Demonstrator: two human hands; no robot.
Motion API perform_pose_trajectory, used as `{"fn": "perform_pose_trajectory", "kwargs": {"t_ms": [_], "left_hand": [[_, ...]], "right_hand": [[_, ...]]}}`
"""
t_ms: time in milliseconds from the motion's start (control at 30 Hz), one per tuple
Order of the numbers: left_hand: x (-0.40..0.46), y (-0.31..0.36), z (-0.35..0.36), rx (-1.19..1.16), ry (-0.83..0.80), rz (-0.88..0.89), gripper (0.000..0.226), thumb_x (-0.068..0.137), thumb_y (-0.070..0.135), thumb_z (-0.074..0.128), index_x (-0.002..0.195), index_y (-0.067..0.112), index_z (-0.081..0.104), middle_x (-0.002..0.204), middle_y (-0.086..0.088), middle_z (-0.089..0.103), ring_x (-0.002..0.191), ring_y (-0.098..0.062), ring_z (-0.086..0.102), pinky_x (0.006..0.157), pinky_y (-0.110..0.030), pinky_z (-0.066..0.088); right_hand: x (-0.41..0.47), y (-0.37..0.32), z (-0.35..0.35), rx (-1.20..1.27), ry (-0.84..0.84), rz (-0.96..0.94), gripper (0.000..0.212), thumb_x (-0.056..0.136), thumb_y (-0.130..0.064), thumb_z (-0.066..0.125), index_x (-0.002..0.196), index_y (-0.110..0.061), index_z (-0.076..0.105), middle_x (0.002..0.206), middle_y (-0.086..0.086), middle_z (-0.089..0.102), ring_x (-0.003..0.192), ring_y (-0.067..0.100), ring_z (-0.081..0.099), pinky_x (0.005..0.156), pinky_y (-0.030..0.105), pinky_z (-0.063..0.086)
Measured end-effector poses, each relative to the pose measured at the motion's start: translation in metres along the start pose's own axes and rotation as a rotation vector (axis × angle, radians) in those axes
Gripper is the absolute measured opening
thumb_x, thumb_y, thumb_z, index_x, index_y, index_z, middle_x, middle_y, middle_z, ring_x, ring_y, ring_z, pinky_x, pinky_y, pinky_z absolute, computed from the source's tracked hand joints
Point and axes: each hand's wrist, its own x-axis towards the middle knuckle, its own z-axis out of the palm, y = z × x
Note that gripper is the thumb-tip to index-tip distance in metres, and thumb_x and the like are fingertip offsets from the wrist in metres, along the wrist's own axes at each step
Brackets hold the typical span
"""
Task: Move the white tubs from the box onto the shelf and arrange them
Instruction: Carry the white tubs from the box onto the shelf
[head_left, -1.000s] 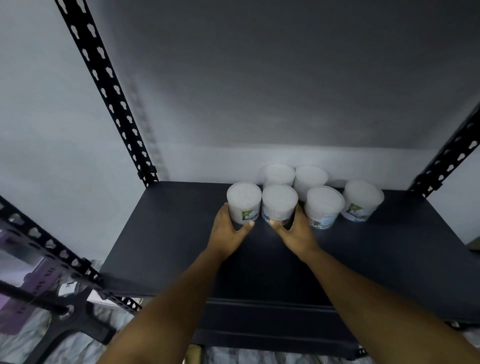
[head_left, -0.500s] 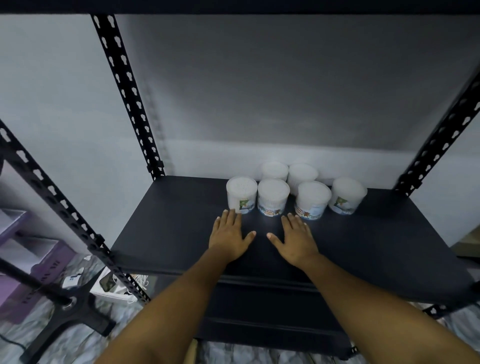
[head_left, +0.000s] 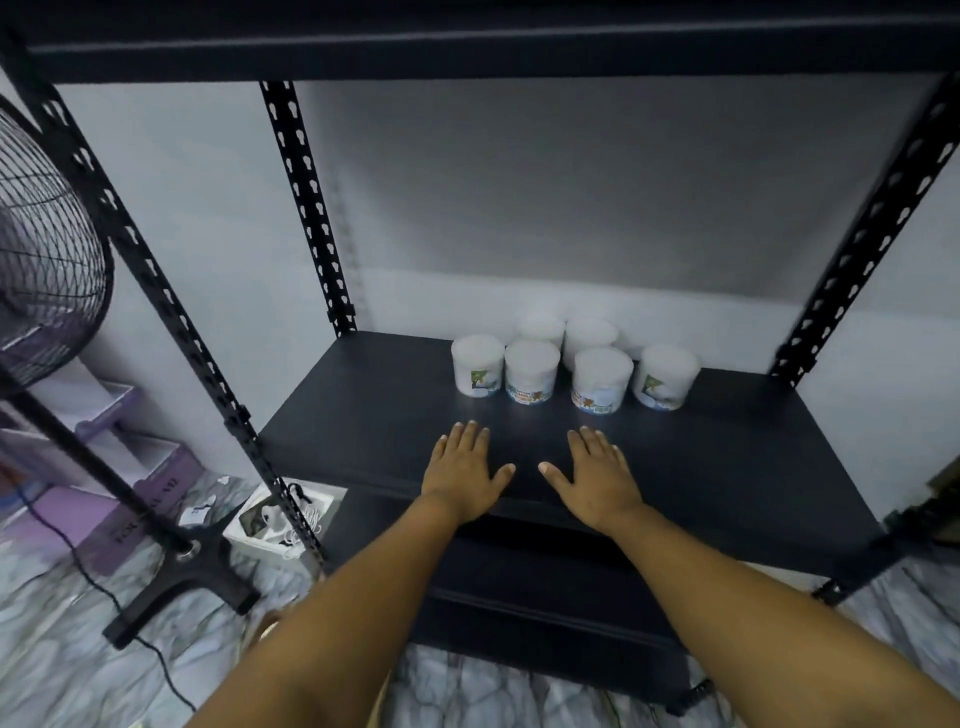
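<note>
Left hand: our left hand (head_left: 464, 475) lies palm down over the front part of the shelf, fingers straight and close together, thumb out toward the other hand; it holds nothing.
Right hand: our right hand (head_left: 597, 477) mirrors it just beside, flat and spread, also holding nothing; whether either palm actually touches the board we cannot tell.
White tubs: six white tubs (head_left: 531, 370) stand upright beyond our fingertips, apart from both hands. Four form a front row, two more sit behind the middle ones, against the wall.
Shape and texture: each tub is a short round cylinder with a pale, faintly ribbed top and a small coloured label low on its side; the print is too blurred to read.
Change: a second ago we grip the two left front tubs, one in each hand; half a second ago our hands are already off them and flat; now they sit further back toward the shelf's front edge, and the tubs stand where we let go.
Shelf: the shelf (head_left: 727, 467) is a dark, matt board with a fine grain, carried by black perforated metal uprights (head_left: 306, 208).
Room: a pale wall lies behind; left of our left arm stand a wire-caged fan (head_left: 47, 249) on a black cross base, purple boxes (head_left: 130, 499) and a marbled floor (head_left: 62, 665).
</note>
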Motion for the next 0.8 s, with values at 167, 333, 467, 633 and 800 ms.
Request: {"fn": "perform_pose_trajectory", "kwargs": {"t_ms": [167, 333, 467, 633, 800], "left_hand": [[-0.053, 0.011, 0.012, -0.003, -0.003, -0.058, 0.075, 0.095, 0.059, 0.026, 0.152, 0.013, 0.009, 0.161, -0.006, 0.004, 0.148, -0.023, -0.003, 0.120, -0.040, 0.003], [-0.100, 0.002, 0.021, -0.037, 0.011, -0.152, 0.074, 0.095, 0.059, 0.029, 0.151, 0.014, 0.012, 0.160, -0.006, 0.006, 0.148, -0.022, -0.002, 0.120, -0.040, 0.003], [-0.130, -0.018, 0.023, -0.061, 0.042, -0.223, 0.075, 0.094, 0.059, 0.029, 0.151, 0.013, 0.013, 0.160, -0.006, 0.007, 0.148, -0.022, -0.001, 0.120, -0.040, 0.003], [-0.166, -0.051, 0.026, -0.065, 0.040, -0.322, 0.073, 0.095, 0.058, 0.029, 0.151, 0.014, 0.013, 0.160, -0.006, 0.007, 0.148, -0.022, 0.000, 0.120, -0.039, 0.003], [-0.203, -0.096, 0.035, -0.099, 0.041, -0.394, 0.074, 0.095, 0.058, 0.030, 0.151, 0.014, 0.015, 0.160, -0.007, 0.009, 0.147, -0.024, 0.003, 0.120, -0.041, 0.006]], "right_hand": [[-0.045, 0.004, 0.006, 0.022, -0.043, -0.051, 0.080, 0.091, -0.066, 0.027, 0.151, -0.015, 0.010, 0.160, 0.006, 0.004, 0.147, 0.022, -0.001, 0.120, 0.039, 0.002], [-0.076, -0.012, 0.016, 0.016, -0.088, -0.124, 0.080, 0.091, -0.066, 0.027, 0.151, -0.016, 0.009, 0.160, 0.005, 0.003, 0.147, 0.021, -0.002, 0.120, 0.039, 0.002], [-0.091, -0.033, 0.029, 0.017, -0.116, -0.184, 0.080, 0.092, -0.065, 0.026, 0.151, -0.015, 0.010, 0.160, 0.006, 0.004, 0.147, 0.022, -0.002, 0.120, 0.039, 0.002], [-0.103, -0.068, 0.048, 0.022, -0.160, -0.249, 0.079, 0.092, -0.064, 0.027, 0.151, -0.014, 0.011, 0.159, 0.007, 0.005, 0.147, 0.022, -0.002, 0.120, 0.039, 0.001], [-0.112, -0.116, 0.075, 0.009, -0.204, -0.318, 0.078, 0.093, -0.063, 0.028, 0.150, -0.013, 0.012, 0.159, 0.008, 0.007, 0.147, 0.022, 0.000, 0.120, 0.039, 0.003]]}}
